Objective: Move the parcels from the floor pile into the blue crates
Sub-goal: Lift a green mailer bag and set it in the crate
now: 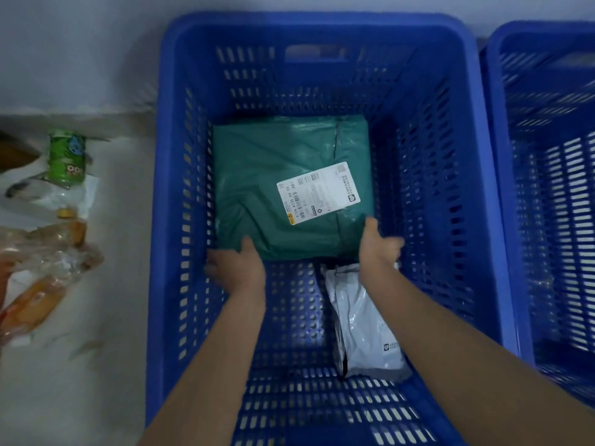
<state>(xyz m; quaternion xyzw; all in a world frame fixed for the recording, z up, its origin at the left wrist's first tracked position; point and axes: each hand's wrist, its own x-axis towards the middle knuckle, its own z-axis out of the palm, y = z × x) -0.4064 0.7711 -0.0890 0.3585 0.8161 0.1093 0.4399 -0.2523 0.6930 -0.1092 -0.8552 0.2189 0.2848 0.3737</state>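
Inside a blue crate (167,188) w/ slotted walls, a person's 2 bare hands hold a green parcel (273,175) at its near edge. The left hand (235,268) grips the parcel's near-left corner, thumb on top, fingers curled under the edge. The right hand (378,249) grips the near-right corner, thumb up against the green wrap, fingers tucked round the side. The parcel sits toward the far half of the crate, low in it, approx. level; whether it rests fully on the crate floor can't be told. A white shipping label (317,193) w/ barcodes lies on the parcel's top, right of centre, angled. Just behind the right wrist, a smaller white parcel (363,320) lies on the crate floor, near-right, partly hidden by the forearm. A 2nd blue crate (502,156) stands just beside the 1st, at right, cut off by the frame edge. On the pale floor at left, well apart from the hands: a green can (67,159), upright, and crumpled clear plastic wrappers (48,262) w/ orange contents. Frame slightly motion-blurred.
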